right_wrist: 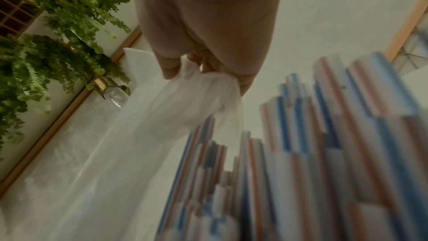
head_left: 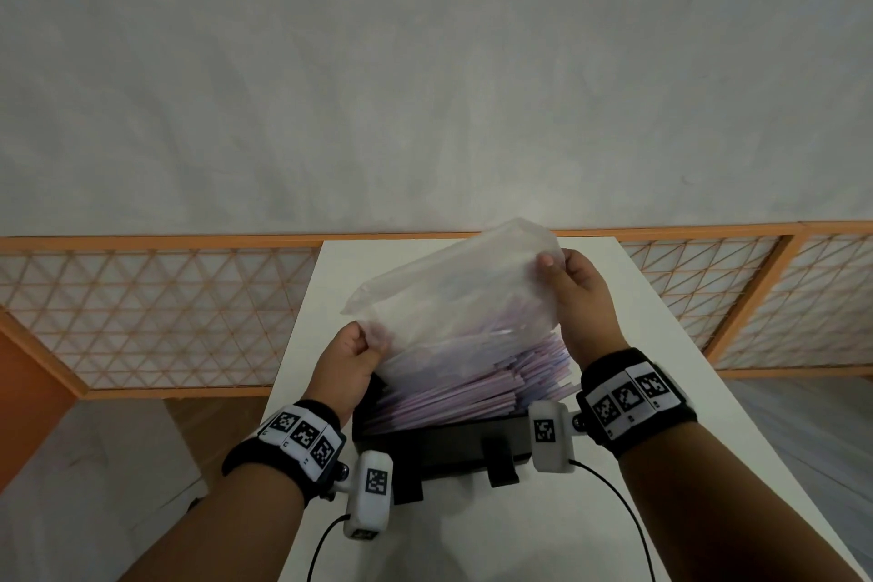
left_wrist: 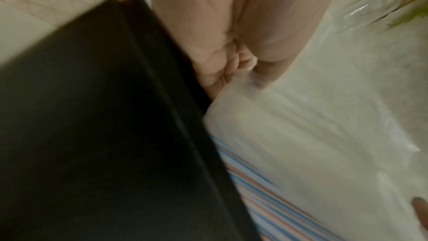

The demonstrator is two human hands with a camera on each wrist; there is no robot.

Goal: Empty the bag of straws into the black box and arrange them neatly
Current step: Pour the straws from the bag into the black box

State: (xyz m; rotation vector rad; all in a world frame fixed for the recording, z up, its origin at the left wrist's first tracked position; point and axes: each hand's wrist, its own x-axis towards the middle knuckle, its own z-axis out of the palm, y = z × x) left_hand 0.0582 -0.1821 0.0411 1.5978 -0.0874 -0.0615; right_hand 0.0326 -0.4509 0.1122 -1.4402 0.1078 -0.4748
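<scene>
A clear plastic bag (head_left: pixel 453 288) is tilted up over the black box (head_left: pixel 453 444) on the white table (head_left: pixel 661 392). Striped straws (head_left: pixel 472 388) spill from the bag's lower mouth into the box in a slanted pile. My left hand (head_left: pixel 352 354) pinches the bag's lower left edge (left_wrist: pixel 252 80) beside the box's wall (left_wrist: pixel 115 135). My right hand (head_left: pixel 569 279) pinches the bag's upper right corner (right_wrist: pixel 203 80). Blue, red and white straw ends (right_wrist: pixel 324 153) fill the right wrist view, blurred.
An orange-framed lattice fence (head_left: pixel 141 312) runs behind and beside the table. Green hanging plants (right_wrist: pixel 46 52) and a glass lamp with a brass fitting (right_wrist: pixel 111 91) show in the right wrist view. Cables trail off the table's near edge.
</scene>
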